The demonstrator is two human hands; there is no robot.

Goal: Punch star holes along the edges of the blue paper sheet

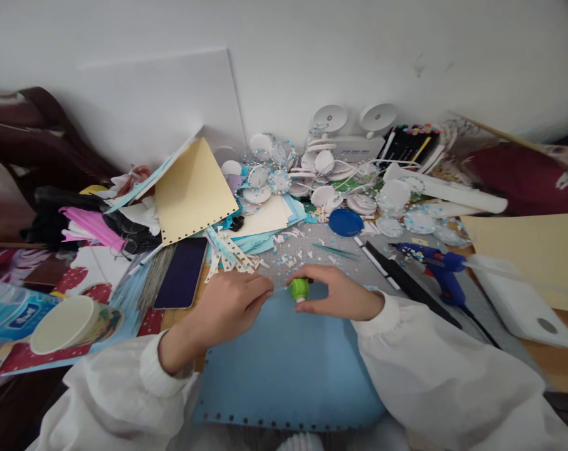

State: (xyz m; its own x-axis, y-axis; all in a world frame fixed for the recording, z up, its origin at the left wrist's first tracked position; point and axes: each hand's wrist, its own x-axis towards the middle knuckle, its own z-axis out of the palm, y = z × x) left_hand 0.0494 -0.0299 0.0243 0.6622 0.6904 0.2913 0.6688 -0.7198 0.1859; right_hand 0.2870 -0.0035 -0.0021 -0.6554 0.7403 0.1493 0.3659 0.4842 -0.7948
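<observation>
Over the upper part of a blue sheet (pixel 288 369) with punched holes along its near edge, my right hand (pixel 338 293) grips a small rounded bright green object (pixel 299 289) with a pale end between thumb and fingers. Its exact kind is not clear. My left hand (pixel 234 304) is just left of it, thumb and fingertips pinched together. A faint pale, see-through bit shows between those fingertips and the green object, too small to name. White scraps and tiny beads lie just beyond both hands, with tweezers (pixel 336 252) farther right.
A blue hot glue gun (pixel 441 266) and a white flat box (pixel 523 300) lie at right. At left are a phone (pixel 181 274), a paper cup (pixel 72 324) and thin wires. White discs with beads crowd the back, near a blue lid (pixel 345 222) and a cream sheet (pixel 194 194).
</observation>
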